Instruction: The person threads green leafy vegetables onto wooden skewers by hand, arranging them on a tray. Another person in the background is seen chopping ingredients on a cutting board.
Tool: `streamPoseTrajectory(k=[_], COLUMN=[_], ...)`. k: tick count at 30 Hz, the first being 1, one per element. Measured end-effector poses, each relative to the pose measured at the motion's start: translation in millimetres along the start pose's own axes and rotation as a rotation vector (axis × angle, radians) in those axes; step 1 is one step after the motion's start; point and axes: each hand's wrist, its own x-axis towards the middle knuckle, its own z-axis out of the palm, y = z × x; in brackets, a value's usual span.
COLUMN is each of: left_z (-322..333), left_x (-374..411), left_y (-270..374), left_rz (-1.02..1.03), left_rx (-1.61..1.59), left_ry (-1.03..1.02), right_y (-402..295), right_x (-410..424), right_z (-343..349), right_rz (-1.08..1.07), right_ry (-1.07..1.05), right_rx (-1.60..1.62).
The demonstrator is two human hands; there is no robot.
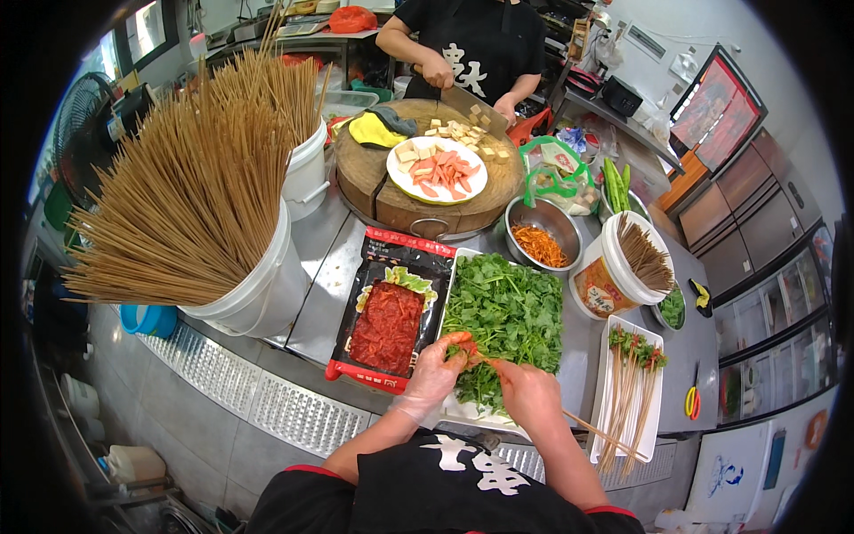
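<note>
My left hand, in a clear plastic glove, pinches a small roll of red meat and green leaf. My right hand grips bamboo skewers, their front end at the roll and their tails pointing right. Both hands are over the near part of a white tray heaped with cilantro. To the left lies an opened black and red package with marinated red meat slices on it. On the right, a narrow white tray carries several skewers tipped with greens and red meat.
A co-worker holds a cleaver over tofu cubes on a round chopping block. Large skewer buckets stand left. A shredded-carrot bowl, smaller skewer bucket and scissors are right.
</note>
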Motion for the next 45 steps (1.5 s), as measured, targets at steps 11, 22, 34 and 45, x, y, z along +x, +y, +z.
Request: streamPoseTrajectory(k=[11, 22, 34, 45], left_z=[-2, 3, 0, -3], left_x=[2, 0, -1, -3], left_y=[16, 16, 4, -1], left_rz=[-0.438, -0.475, -0.152, 0.123], left_rx=[-0.687, -0.672, 0.004, 0.197], left_ry=[0.092, 0.106, -0.057, -0.099], right_y=[7, 4, 0, 5], right_x=[-11, -20, -8, -9], right_z=[14, 31, 5, 4], right_rz=[-0.026, -0.011, 0.04, 0.049], right_ry=[0.091, 0.232, -0.001, -0.046], right_rx=[0.187, 0.197, 0.017, 0.057])
